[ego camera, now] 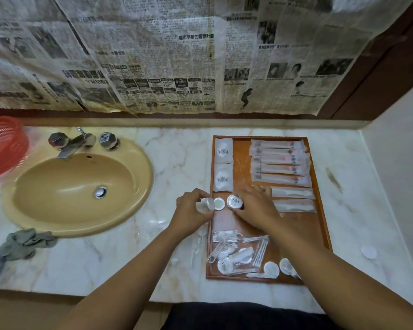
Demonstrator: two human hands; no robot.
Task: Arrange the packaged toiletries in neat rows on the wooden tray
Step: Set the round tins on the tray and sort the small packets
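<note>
The wooden tray [242, 148] lies on the marble counter right of the sink. Two white square packets [223, 151] sit in its far left column. Several long toothbrush packets [279, 160] form a row at the far right, with two comb packets [293, 198] below them. My left hand [191, 210] pinches a small round wrapped packet [206, 205] at the tray's left edge. A round white packet [219, 204] lies beside it. My right hand [255, 203] grips another round silver packet [234, 201]. A loose heap of clear packets [239, 253] fills the tray's near end.
A tan sink [76, 186] with a chrome tap [74, 144] lies to the left. A red mesh basket [3, 144] stands at the far left, a grey rag [24, 241] near the sink's front. A white round lid [368, 252] lies right of the tray. Newspaper covers the wall.
</note>
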